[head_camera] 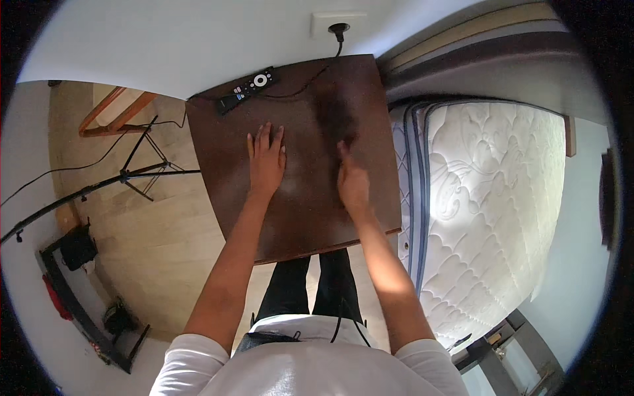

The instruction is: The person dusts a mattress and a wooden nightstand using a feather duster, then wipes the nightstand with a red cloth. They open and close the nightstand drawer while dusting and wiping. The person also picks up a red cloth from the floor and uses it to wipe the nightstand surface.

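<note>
My left hand (267,161) rests palm down on the dark brown wooden table (302,218), its fingers slightly apart and nothing in it. Over the right half of the tabletop is my right hand (354,185), blurred, with one finger pointing towards the wall and the others seemingly curled. Whether it touches the surface or holds anything small cannot be told. A dark shadow falls on the wood beyond that finger. Near the table's back left edge lies a black remote control (247,91), beside a thin black cable (302,90).
A black plug (339,28) sits in the white wall socket (318,25) behind the table. To the right is a bare quilted mattress (495,198). A black tripod stand (125,174) and an orange-brown wooden frame (119,121) stand at the left, near a trailing cable.
</note>
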Available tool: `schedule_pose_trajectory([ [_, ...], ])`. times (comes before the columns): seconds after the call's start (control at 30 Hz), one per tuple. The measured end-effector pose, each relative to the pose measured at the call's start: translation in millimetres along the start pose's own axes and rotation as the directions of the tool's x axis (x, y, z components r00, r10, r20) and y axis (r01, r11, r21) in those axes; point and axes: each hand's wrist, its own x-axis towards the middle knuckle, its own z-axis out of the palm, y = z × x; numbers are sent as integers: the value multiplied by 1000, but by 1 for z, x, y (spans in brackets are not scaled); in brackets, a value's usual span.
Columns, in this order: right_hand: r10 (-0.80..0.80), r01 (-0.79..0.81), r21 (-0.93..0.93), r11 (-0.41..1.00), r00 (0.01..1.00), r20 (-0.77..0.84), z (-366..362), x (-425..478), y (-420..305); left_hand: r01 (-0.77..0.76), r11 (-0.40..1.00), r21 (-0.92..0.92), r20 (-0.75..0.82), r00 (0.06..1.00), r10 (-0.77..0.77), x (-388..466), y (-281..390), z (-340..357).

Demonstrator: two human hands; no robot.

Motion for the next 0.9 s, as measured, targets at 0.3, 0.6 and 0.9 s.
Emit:
schedule_pose_trajectory([
  [0.3,-231,222,63,973,951,206,24,-45,-21,211,973,90,5,977,-213,-83,-47,-26],
  [0.6,-361,344,110,933,903,232,41,-37,-46,330,943,46,-90,941,-325,-101,-68,-29],
  [0.9,-428,429,58,902,865,260,42,-46,-44,389,910,144,4,919,-394,-118,-68,-28],
])
